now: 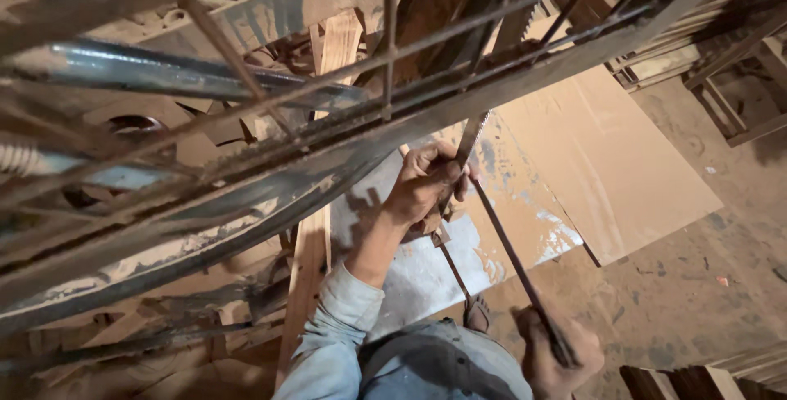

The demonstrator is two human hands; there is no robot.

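A long thin toothed saw blade (504, 240) runs from under a big metal wheel rim down to the lower right. My left hand (426, 187), on a light blue sleeve (336, 326), is closed around the blade just below the rim. My right hand (557, 355) grips the same blade lower down, near the bottom edge of the view. A second stretch of the blade (451, 265) hangs down from my left hand.
The large spoked metal wheel (246, 195) with worn paint fills the left and top. Wooden planks (307, 261) stand below it. Flat brown boards (607, 162) lie on the dusty floor (697, 285). Wooden frames (721, 97) are stacked at the upper right.
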